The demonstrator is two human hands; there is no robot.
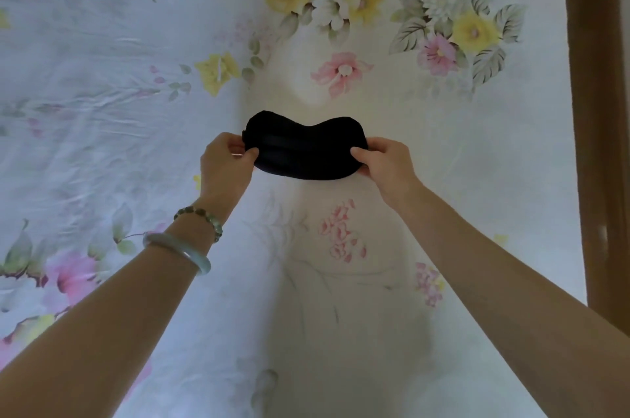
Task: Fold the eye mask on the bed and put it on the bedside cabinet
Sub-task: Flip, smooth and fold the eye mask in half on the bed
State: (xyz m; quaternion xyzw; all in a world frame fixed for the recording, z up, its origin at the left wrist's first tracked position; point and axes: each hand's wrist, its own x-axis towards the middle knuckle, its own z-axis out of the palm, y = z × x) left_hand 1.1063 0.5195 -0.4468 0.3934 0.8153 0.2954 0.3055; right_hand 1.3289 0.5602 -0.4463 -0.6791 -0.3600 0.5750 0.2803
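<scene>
Both forearms extend forward over the floral bed sheet [102, 131]. Left hand [225, 163] pinches the left end of the black eye mask [305, 148], thumb over fingers. Right hand [387, 162] pinches the right end likewise. Mask spread flat between them, unfolded, at the sheet's surface.

Both ends of the eye mask [306, 150] disappear inside the hands: the left hand [226, 162] covers one tip, the right hand [385, 163] the other. Its strap cannot be made out against the black fabric. The brown wooden frame [595, 110] and the bed [102, 110] run off the picture's edges.
</scene>
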